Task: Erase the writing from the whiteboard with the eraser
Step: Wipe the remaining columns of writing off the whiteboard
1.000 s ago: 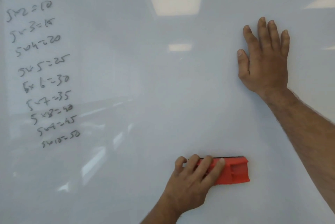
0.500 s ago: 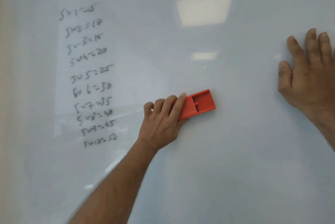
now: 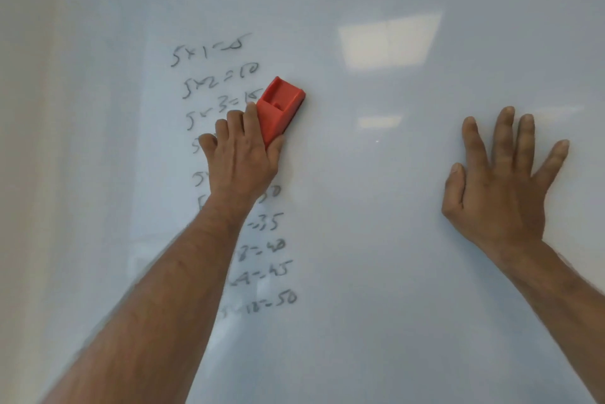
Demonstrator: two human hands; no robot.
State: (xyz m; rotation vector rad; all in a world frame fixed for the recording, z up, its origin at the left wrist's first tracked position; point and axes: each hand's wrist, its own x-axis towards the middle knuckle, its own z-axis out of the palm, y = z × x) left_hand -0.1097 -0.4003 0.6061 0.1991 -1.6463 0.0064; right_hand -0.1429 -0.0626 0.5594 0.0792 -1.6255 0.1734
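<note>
**Eraser pressed at the right edge of a five-times table**

The whiteboard (image 3: 360,240) fills the view, and the column of black handwriting (image 3: 216,53) on it serves as the landmark. Its rows read, from the top, "5×1=5", "5×2=10" and "5×3=15"; further down the ends "=35", "=40", "=45" and "=50" can be read, while the middle rows are mostly hidden behind the left hand (image 3: 244,154) and its forearm. The strokes are grey and somewhat blurred.

The red eraser (image 3: 280,105) lies against the board at the right end of the "5×3=15" row, tilted with its upper end leaning right; its dark felt edge shows along the right side. The left hand is clenched around the eraser's lower end, fingers over the top and thumb on the right side.

Well to the right of the column, the right hand (image 3: 501,184) lies flat on bare board, fingers spread, grasping nothing. Ceiling-light reflections (image 3: 389,40) show above it.
</note>
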